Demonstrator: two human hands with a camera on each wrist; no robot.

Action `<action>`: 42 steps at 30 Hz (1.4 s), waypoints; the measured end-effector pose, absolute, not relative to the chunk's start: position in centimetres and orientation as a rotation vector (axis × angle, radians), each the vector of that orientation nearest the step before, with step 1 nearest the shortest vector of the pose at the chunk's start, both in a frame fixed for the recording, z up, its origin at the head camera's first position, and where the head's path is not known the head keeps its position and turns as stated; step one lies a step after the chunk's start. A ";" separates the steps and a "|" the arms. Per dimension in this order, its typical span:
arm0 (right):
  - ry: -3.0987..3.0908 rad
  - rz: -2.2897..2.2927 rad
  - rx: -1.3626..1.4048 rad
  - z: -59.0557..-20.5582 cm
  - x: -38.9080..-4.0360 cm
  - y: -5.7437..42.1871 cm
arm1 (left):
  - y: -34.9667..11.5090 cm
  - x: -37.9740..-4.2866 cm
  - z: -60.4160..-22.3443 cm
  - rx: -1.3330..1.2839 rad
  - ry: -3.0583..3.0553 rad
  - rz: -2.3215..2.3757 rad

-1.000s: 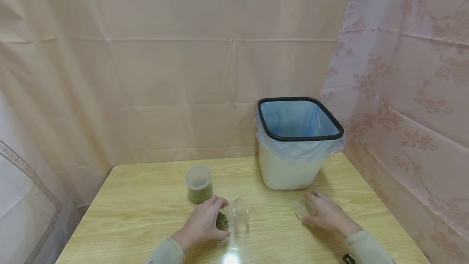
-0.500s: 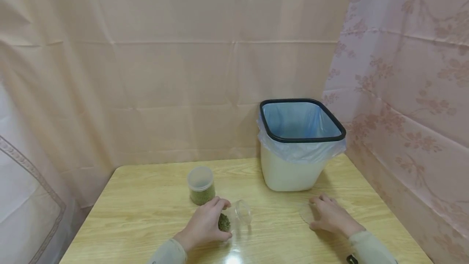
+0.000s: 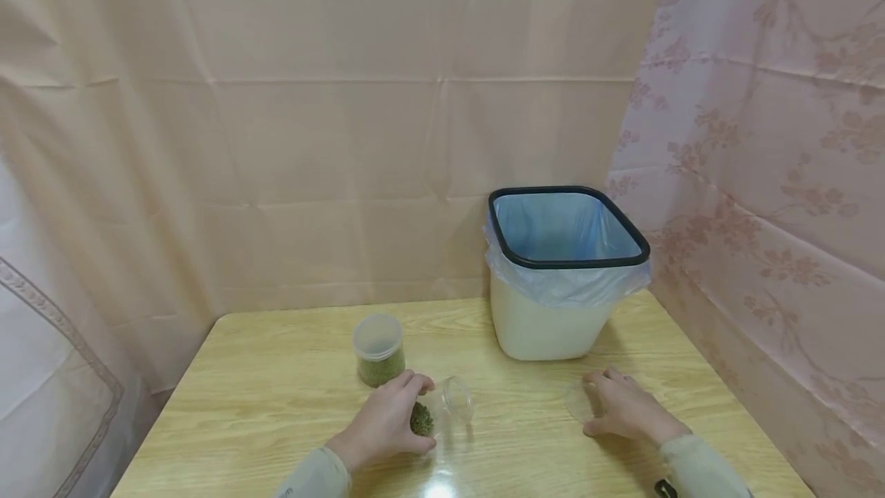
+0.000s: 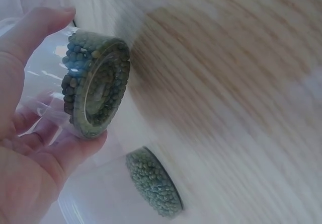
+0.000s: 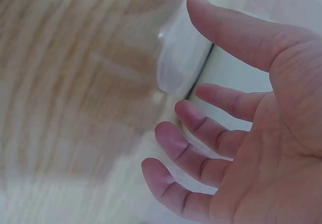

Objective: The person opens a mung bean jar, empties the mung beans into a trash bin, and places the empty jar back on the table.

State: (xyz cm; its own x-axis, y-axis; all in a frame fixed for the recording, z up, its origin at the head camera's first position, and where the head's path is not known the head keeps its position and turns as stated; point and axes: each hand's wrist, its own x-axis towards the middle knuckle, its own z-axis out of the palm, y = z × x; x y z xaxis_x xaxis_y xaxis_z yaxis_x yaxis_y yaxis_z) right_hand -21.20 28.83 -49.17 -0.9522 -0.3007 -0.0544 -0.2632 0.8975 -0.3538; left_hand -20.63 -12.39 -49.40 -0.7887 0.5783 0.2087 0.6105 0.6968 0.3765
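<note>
Green pellets [image 3: 421, 419] are lying in the bottom of a clear jar [image 4: 78, 80] that we are gripping well in front of the bin [image 3: 549, 325] and off to its left. Our left hand [image 3: 387, 423] is wrapping round the wall, thumb on one side and fingers on the other. The jar is leaning, its mouth pointing toward the space before the bin; whether the base is touching the table [image 3: 276, 398] we cannot tell. Holding it well, we are judging, is calling for firm, even pressure, as the smooth wall is likely to slip, and for only a slight tilt, as loose pellets could be rolling out.

In front of the bin, our right hand [image 3: 625, 407] is spreading wide, thumb well apart from loosely bent fingers, around a clear disc [image 3: 577, 402] that is looking like a lid. Whether any fingertip is touching it we cannot tell; pinching it by the edge is probably safest.

Left of the bin, a second jar [image 3: 379, 363] is standing upright with green pellets inside, just beyond our left hand, so minding our knuckles is sensible. Behind the bin, a tan curtain [image 3: 311, 144] is hanging.
</note>
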 end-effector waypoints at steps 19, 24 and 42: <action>3.593 -0.052 -1.084 -43.8 -21.4 26.9 | -12.0 -21.5 -46.6 -1.074 -2.893 -0.719; 3.629 -0.089 -1.176 -41.7 -21.4 26.5 | -11.6 -22.0 -44.2 -1.093 -2.846 -0.687; 3.804 -0.107 -1.167 -34.8 -21.8 26.6 | -9.9 -24.8 -33.1 -1.133 -2.658 -0.517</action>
